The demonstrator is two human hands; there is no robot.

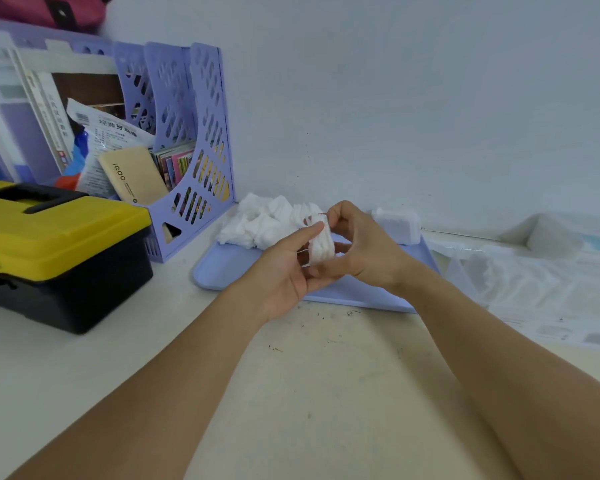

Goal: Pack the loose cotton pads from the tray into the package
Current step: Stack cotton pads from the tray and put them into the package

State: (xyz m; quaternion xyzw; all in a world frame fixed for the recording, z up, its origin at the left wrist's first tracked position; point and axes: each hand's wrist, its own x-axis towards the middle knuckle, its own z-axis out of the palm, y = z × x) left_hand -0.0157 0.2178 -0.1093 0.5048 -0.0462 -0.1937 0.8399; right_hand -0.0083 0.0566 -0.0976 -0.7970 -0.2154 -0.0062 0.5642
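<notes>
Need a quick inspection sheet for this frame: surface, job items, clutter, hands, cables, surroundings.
Surface: off-white scuffed tabletop.
Job's things: pale blue plastic tray holding a heap of loose white cotton pads; small stack of pads in a clear package, held above the tray.
Clutter: yellow-lidded black toolbox; lilac slotted file rack.
Hands: left hand and right hand both grip the package.
Cables: nothing seen.
Surroundings: plain white wall.

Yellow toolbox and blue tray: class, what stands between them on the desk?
In the head view, the purple file rack stands between the yellow toolbox and the blue tray, with bare desk nearer the camera.
</notes>
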